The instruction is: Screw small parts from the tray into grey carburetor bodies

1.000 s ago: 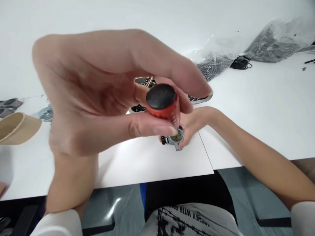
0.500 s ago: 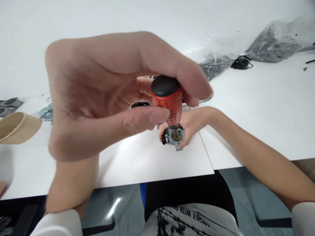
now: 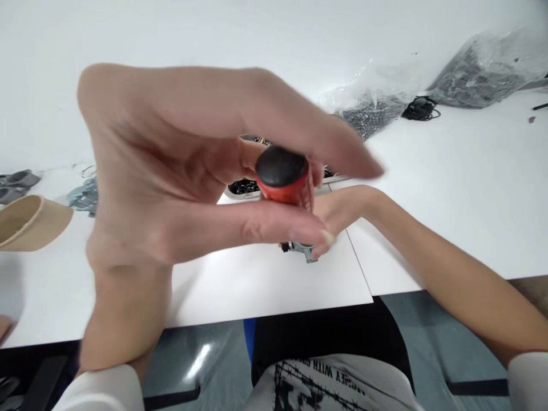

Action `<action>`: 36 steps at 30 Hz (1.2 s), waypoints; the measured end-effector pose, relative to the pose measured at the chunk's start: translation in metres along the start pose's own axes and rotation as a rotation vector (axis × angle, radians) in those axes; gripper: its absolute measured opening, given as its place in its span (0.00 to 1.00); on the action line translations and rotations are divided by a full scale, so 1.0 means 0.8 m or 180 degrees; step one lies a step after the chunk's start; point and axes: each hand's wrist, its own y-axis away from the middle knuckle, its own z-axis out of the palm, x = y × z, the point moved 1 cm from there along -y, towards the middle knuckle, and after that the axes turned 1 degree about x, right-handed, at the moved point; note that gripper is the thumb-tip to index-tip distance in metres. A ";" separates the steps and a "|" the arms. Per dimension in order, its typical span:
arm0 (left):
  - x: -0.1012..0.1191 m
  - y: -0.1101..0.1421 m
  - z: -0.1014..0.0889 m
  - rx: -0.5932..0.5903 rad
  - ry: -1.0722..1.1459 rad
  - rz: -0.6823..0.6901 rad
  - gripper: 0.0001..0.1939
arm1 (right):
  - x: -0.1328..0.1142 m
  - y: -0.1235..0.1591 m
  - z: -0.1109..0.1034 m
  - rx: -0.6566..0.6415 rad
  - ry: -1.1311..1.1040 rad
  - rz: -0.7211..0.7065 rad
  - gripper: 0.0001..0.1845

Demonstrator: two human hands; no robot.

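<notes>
My left hand (image 3: pixel 192 160) looms large close to the camera, its thumb and fingers closed around the red handle of a screwdriver (image 3: pixel 289 177) with a black cap. The screwdriver points down; its shaft and tip are hidden behind my thumb. Below it, my right hand (image 3: pixel 340 211) grips a small grey metal carburetor (image 3: pixel 308 251) at the table. Most of the carburetor, including its round bore, is covered by my left thumb, so contact with the tip cannot be seen.
Behind my hands lies a tray (image 3: pixel 240 196) with small black parts. Plastic bags (image 3: pixel 475 74) of grey parts and a coiled black cable (image 3: pixel 422 108) are at the back right. At left stand a beige tub (image 3: pixel 38 222) and grey metal parts (image 3: pixel 83 197). The white table (image 3: pixel 274 291) has a seam.
My left thumb and fingers have shifted around the screwdriver handle, the thumb reaching further right and lower. The handle tilts slightly left. My right hand and the carburetor keep their place.
</notes>
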 end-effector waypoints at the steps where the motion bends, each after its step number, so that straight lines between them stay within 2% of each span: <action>1: 0.000 0.002 0.000 0.0153 -0.0038 -0.0008 0.43 | 0.001 0.000 0.000 -0.0101 -0.0036 -0.0046 0.30; 3: 0.000 0.006 0.002 0.0317 -0.0105 -0.0137 0.44 | 0.004 -0.001 0.001 -0.0336 -0.0118 -0.0134 0.31; 5: 0.003 0.007 0.004 0.0250 -0.0072 -0.0240 0.43 | 0.007 -0.001 0.001 -0.0351 -0.0153 -0.0097 0.32; 8: 0.013 0.001 0.005 0.0166 0.0058 -0.0137 0.39 | 0.007 0.000 0.000 -0.0292 -0.0089 -0.0161 0.31; 12: 0.015 -0.002 0.001 0.0228 0.0018 -0.0217 0.44 | 0.006 0.000 0.000 -0.0277 -0.0011 -0.0277 0.29; 15: 0.009 0.003 -0.002 0.0071 -0.0018 -0.0359 0.49 | 0.007 0.000 0.001 -0.0246 0.0032 -0.0207 0.30; 18: 0.007 0.009 -0.005 -0.0060 -0.0032 -0.0225 0.47 | 0.006 0.001 0.001 -0.0170 0.0041 -0.0154 0.30; 22: 0.007 0.008 -0.006 0.0155 0.0098 0.0030 0.42 | 0.002 0.003 0.001 -0.0167 0.0007 -0.0153 0.28; 25: 0.006 0.003 -0.002 0.0219 0.0166 -0.0091 0.45 | 0.003 0.002 0.002 -0.0266 -0.0051 -0.0187 0.29; 28: 0.010 0.001 0.002 0.0034 0.0049 -0.0333 0.47 | 0.007 0.001 0.003 -0.0233 0.0008 -0.0216 0.29; 32: 0.019 0.001 0.000 0.0002 0.0048 -0.0115 0.40 | 0.008 0.001 0.004 -0.0152 0.0057 -0.0206 0.29; 34: 0.018 0.002 -0.001 0.0076 0.0056 -0.0036 0.41 | 0.008 0.001 0.004 -0.0200 0.0036 -0.0202 0.30; 36: 0.014 0.001 -0.001 0.0143 -0.0019 -0.0134 0.43 | 0.008 0.001 0.004 -0.0242 0.0010 -0.0203 0.30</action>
